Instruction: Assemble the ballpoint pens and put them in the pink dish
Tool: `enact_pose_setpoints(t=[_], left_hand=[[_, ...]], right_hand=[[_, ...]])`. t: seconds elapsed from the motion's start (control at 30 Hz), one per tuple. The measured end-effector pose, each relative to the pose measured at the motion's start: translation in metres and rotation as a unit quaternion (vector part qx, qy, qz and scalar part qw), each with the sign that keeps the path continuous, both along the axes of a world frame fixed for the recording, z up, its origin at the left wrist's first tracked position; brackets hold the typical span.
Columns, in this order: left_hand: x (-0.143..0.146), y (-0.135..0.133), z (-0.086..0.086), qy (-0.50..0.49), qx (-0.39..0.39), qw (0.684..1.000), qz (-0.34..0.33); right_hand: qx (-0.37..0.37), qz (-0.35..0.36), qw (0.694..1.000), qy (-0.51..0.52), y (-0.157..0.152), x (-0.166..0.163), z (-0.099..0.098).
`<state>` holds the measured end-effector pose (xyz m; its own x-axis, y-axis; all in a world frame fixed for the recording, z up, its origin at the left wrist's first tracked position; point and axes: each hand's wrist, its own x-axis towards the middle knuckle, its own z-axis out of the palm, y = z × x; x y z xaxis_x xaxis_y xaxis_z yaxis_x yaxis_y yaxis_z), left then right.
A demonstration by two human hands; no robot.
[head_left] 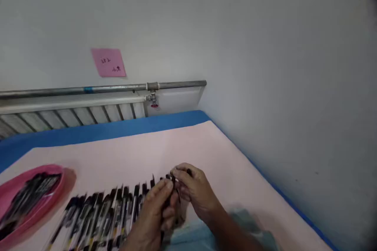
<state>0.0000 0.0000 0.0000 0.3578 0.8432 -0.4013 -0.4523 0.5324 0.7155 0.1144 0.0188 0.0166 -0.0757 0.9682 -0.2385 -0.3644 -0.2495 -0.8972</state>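
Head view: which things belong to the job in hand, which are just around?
Likely part of it:
- dark slim pieces in the left hand and right hand, blurred
- row of pens
- pink basin holding more pens

Likely just around:
- pink note
- pipe
- valve
- radiator

Blurred pens (118, 208) run off the bottom edge, the pink basin (57, 199) off the left.

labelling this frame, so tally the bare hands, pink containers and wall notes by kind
Bare hands, left hand and right hand: 2
Pink container: 1
Wall note: 1
Total: 4
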Motion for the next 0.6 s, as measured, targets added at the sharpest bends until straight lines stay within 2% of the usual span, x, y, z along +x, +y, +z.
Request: enact_pose_setpoints(t=[0.2, 0.27, 0.4, 0.6], left_hand=[[-0.001, 0.006, -0.008, 0.011, 0.020, 1.000, 0.000], [-0.001, 0.005, -0.006, 0.011, 0.016, 1.000, -0.007], [-0.001, 0.004, 0.000, 0.001, 0.008, 1.000, -0.001], [0.000, 0.002, 0.004, -0.003, 0.010, 1.000, -0.003]], right_hand=[[0.027, -0.038, 0.998, -0.036, 0.004, -0.004, -0.008], [0.028, -0.043, 0.998, -0.030, 0.004, -0.004, -0.007], [0.013, -0.004, 1.000, 0.013, 0.001, -0.003, 0.000], [0.037, -0.056, 0.997, -0.043, 0.000, -0.003, 0.000]])
